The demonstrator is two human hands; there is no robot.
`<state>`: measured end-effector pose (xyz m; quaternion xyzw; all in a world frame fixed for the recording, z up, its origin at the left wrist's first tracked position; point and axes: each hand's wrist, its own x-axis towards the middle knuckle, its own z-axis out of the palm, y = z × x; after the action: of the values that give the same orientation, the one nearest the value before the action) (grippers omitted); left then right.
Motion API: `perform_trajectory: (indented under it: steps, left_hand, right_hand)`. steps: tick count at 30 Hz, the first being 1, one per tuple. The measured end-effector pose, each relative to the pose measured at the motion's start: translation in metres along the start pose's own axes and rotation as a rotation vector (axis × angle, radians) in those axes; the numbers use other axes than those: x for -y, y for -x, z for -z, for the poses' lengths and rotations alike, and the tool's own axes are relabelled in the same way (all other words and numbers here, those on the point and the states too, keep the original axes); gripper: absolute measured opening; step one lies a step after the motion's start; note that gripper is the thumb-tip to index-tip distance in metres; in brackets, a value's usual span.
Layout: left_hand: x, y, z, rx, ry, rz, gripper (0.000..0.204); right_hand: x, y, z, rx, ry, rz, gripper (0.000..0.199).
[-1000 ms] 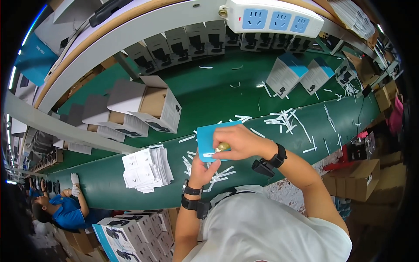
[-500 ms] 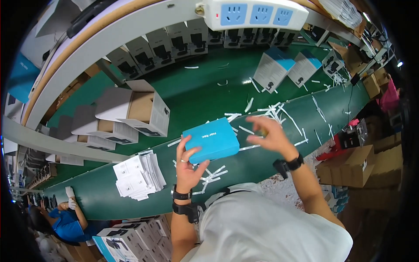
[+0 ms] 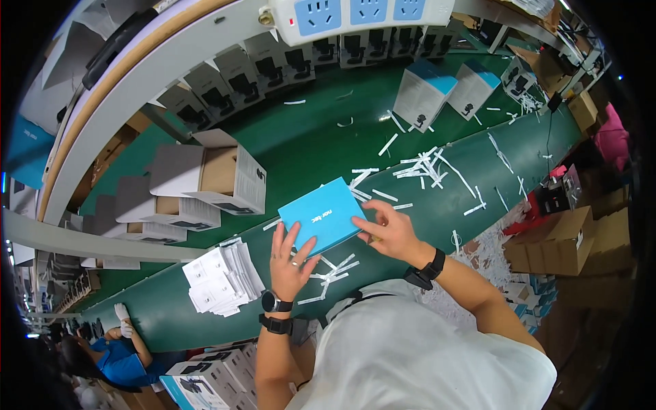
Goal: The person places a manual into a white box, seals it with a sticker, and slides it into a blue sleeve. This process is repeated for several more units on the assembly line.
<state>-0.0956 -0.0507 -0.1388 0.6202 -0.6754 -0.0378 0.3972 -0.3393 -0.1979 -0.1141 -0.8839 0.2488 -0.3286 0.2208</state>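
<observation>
Holding the flat blue carton (image 3: 322, 215) from both sides, the left hand (image 3: 290, 275) is gripping its near-left end with fingers spread on top, while the right hand (image 3: 396, 236) is pinching its right end. The carton is facing lettered side up over the green workbench (image 3: 437, 213); its long axis is running near-left to far-right.

bright blue box (image 3: 318, 217), green table (image 3: 314, 152), white paper strips (image 3: 426, 164), white shirt (image 3: 424, 348)
</observation>
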Motion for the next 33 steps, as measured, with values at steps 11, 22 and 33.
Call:
perform_trajectory:
  steps: [11,22,33]
  left_hand:
    - [-0.021,-0.039,0.008,0.223,-0.304,-0.131,0.057]
    - [-0.012,-0.074,0.019,0.311,-0.304,0.036,0.093]
    - [0.087,-0.147,0.063,0.344,-0.915,0.395,0.072]
  right_hand:
    - [-0.027,-0.005,-0.019,0.072,-0.043,0.238,0.046]
    - [-0.051,-0.056,-0.026,0.271,-0.381,0.064,0.097]
    - [-0.155,-0.150,-0.003,0.010,0.178,-0.372,0.095]
